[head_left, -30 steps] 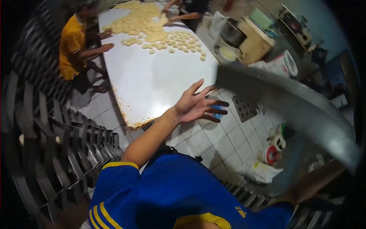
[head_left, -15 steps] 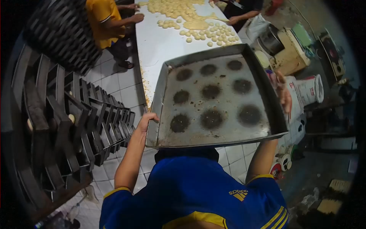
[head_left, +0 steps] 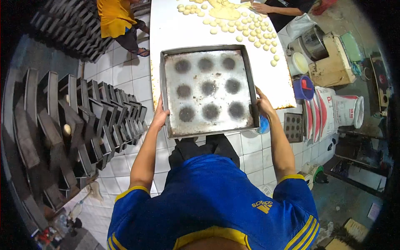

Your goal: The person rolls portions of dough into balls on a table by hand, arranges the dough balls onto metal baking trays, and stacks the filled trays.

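A square metal baking tray (head_left: 198, 77) with raised walls and dark round marks on its base is held between my two hands. My left hand (head_left: 159, 115) grips its left wall near the front corner, thumb over the rim. On the opposite wall, my right hand (head_left: 263, 104) is closed round the side, with part of its fingers hidden behind the tray. The tray's far part overlaps the near end of the white table (head_left: 187, 29). Beyond it on the table lie several dough balls (head_left: 254, 33) and a flat piece of dough (head_left: 225, 11).
Stacked baking trays (head_left: 100, 108) rise on my left. A person in an orange shirt (head_left: 114, 18) stands left of the table; another person's hand (head_left: 261, 7) is at the far right. Right of the table are a purple bucket (head_left: 301, 89), sacks (head_left: 327, 108) and a pot (head_left: 314, 43).
The tray has come from tilted to nearly level, moving slightly left and away from the right side. Both hands keep hold of it. The other person's hand has moved onto the dough.
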Available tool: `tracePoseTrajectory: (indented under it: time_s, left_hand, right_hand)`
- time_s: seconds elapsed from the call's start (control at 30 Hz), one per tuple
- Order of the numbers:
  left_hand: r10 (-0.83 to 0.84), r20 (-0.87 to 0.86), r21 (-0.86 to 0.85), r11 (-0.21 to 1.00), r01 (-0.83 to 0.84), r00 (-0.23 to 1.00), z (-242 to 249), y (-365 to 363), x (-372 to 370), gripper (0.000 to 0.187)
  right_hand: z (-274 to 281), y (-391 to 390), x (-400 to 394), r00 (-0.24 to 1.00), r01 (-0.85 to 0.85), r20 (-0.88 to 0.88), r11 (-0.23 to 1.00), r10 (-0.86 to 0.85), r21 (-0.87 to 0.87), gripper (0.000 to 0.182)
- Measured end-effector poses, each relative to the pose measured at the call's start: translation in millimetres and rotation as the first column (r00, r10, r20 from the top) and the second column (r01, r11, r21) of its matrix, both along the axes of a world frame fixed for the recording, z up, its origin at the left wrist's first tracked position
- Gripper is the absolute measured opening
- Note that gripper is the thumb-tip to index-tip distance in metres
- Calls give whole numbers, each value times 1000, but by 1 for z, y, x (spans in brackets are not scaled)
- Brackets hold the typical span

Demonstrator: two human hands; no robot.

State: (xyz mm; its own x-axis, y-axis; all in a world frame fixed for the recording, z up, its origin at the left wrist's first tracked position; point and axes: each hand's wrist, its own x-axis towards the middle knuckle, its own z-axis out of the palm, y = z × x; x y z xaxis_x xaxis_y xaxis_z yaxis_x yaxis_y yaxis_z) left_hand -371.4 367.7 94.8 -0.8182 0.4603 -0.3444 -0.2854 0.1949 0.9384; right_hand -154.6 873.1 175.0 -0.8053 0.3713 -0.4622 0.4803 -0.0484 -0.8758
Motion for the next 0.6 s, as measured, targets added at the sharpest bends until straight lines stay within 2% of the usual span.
tracePoseTrajectory:
  time_s: [0.07,0.13,0.17,0.2,0.27,0.4,0.47,0.5,0.53,0.6]
  left_hand:
    - [8,-44,-4,1000,-8,999,-17,17,-1,111]
    - [-30,-104,-217,976,7,994,-27,29,0,108]
    - [-30,-104,-256,967,3,994,-31,37,-1,108]
    - [-31,-97,-267,964,4,995,-33,41,-1,108]
    - [0,-32,-126,992,-4,999,-29,50,-2,107]
    - [0,-30,-236,972,-7,1000,-26,55,3,109]
    - [-45,-173,-266,964,-3,984,-39,55,10,108]
    - [-57,-191,-300,954,-3,980,-43,55,11,109]
    - [-54,-191,-301,954,-6,980,-38,59,10,109]
    - [-36,-64,-374,927,10,997,-30,67,10,110]
  right_hand:
    - [-22,11,-13,998,-40,-51,995,44,89,98]
    - [-37,18,-12,995,100,-1,988,-101,-114,100]
    - [-46,29,-12,999,40,10,999,-40,-33,102]
    - [-52,36,-12,999,41,17,998,-40,-44,102]
    - [-59,45,-12,999,49,-2,990,-50,-128,100]
    - [-57,56,-14,1000,13,-22,983,-17,-182,99]
    - [-77,64,-11,999,-7,-33,992,3,-125,98]
    - [-81,66,-12,999,-44,-23,995,42,-86,97]
    - [-83,68,-13,997,-83,-9,995,83,-48,97]
    - [-89,68,-15,997,-72,11,996,73,-59,98]
